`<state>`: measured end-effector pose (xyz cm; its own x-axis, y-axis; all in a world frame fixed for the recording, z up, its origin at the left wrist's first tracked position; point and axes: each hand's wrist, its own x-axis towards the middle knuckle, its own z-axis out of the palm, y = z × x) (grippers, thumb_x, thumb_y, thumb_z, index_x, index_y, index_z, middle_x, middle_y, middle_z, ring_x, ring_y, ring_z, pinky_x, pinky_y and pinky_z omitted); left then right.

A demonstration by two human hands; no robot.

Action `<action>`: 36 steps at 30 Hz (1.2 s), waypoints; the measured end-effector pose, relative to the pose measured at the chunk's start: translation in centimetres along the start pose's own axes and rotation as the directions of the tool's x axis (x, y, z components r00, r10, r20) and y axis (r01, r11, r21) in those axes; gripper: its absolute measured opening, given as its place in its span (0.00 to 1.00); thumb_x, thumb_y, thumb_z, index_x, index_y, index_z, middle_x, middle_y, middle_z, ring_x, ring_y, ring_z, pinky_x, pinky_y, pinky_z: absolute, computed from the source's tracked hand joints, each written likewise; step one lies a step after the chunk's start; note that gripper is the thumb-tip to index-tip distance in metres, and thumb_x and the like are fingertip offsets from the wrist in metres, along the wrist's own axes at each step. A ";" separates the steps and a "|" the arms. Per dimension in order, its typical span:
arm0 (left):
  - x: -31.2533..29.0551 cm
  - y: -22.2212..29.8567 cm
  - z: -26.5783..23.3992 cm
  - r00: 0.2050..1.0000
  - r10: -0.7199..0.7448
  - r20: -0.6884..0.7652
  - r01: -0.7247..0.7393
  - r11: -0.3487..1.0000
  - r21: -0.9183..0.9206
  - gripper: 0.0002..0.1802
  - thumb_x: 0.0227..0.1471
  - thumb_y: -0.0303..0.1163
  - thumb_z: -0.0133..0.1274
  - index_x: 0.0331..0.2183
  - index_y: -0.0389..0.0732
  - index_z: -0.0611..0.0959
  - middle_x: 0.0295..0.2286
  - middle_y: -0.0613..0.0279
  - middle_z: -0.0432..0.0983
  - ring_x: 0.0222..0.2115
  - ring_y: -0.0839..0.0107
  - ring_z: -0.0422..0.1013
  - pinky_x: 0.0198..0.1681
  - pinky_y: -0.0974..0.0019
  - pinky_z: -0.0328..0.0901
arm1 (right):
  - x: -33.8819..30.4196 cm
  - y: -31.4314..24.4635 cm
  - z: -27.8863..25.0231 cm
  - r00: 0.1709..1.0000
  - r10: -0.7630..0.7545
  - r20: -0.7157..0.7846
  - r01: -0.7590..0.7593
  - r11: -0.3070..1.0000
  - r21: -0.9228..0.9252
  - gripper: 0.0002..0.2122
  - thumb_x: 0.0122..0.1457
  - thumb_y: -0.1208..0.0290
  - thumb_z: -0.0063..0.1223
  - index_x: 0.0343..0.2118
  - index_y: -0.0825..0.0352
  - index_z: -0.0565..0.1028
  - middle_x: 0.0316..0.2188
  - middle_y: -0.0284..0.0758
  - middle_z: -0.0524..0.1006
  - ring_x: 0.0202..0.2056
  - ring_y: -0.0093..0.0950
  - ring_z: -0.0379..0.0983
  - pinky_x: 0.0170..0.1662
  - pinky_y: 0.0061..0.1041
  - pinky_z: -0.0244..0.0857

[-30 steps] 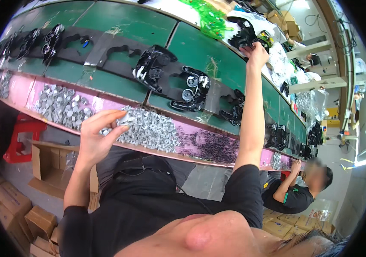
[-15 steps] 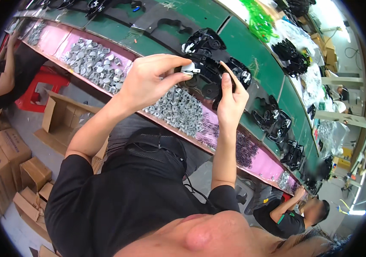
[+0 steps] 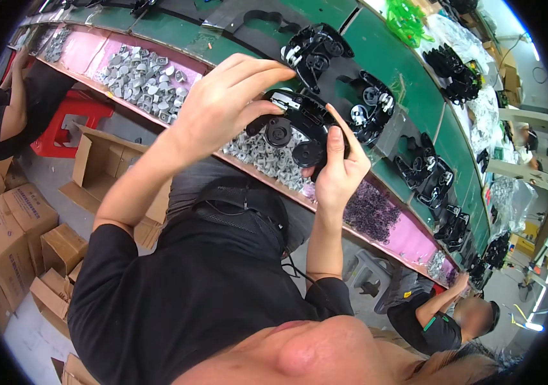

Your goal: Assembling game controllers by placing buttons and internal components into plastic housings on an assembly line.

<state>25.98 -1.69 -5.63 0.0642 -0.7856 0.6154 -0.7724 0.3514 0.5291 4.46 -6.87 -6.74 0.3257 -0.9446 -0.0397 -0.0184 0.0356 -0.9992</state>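
Holding steady at the centre of the frame, both hands are on a black controller shell [image 3: 299,131], lifted clear above the table [image 3: 415,83]. Left hand [image 3: 213,106] comes in from the left, fingers [image 3: 258,67] curled over the shell's upper edge, grasping it. Right hand [image 3: 338,173] supports from below, thumb [image 3: 333,144] pressed flat on the shell's face, the rest of its fingers wrapped round the back, so that grip is closed on the shell too. Two round openings show on the side facing us. Just behind, toward the upper centre, more black shells [image 3: 316,48] lie on the green table. Grey metal parts [image 3: 142,77] heap on the pink strip at upper left. Cardboard boxes [image 3: 4,212] stack at the left edge. A co-worker's arm [image 3: 444,301] reaches in at lower right.
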 end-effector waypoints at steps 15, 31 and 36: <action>-1.3 -0.2 -0.9 0.953 -0.038 0.299 0.051 0.998 -0.036 0.07 0.48 0.24 0.65 0.32 0.32 0.86 0.41 0.54 0.85 0.38 0.58 0.81 0.42 0.60 0.74 | 0.3 0.5 -0.7 0.971 0.226 0.079 -0.233 0.967 0.106 0.13 0.71 0.68 0.54 0.51 0.71 0.81 0.25 0.32 0.80 0.12 0.16 0.68 0.13 0.16 0.58; -3.7 -1.6 -1.5 0.635 -0.453 0.625 0.768 0.458 -0.449 0.27 0.63 0.29 0.58 0.61 0.36 0.74 0.38 0.62 0.81 0.35 0.78 0.77 0.36 0.74 0.72 | 1.6 4.0 -0.9 0.957 0.269 0.110 -0.286 0.937 0.200 0.19 0.72 0.64 0.50 0.56 0.75 0.76 0.35 0.39 0.83 0.20 0.24 0.79 0.21 0.22 0.73; -3.6 -6.2 0.0 0.668 -0.717 0.199 0.655 0.439 -0.615 0.31 0.62 0.28 0.59 0.62 0.27 0.68 0.34 0.55 0.81 0.26 0.73 0.77 0.29 0.68 0.77 | 1.2 2.3 -3.1 0.998 0.053 0.027 -0.055 0.996 0.071 0.21 0.74 0.63 0.43 0.58 0.78 0.71 0.49 0.54 0.81 0.28 0.33 0.84 0.28 0.24 0.78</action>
<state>30.50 -1.07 -11.15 0.4709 -0.8781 -0.0852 0.0916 -0.0474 0.9947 1.82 -8.92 -9.10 0.3495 -0.9323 -0.0930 0.0309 0.1107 -0.9934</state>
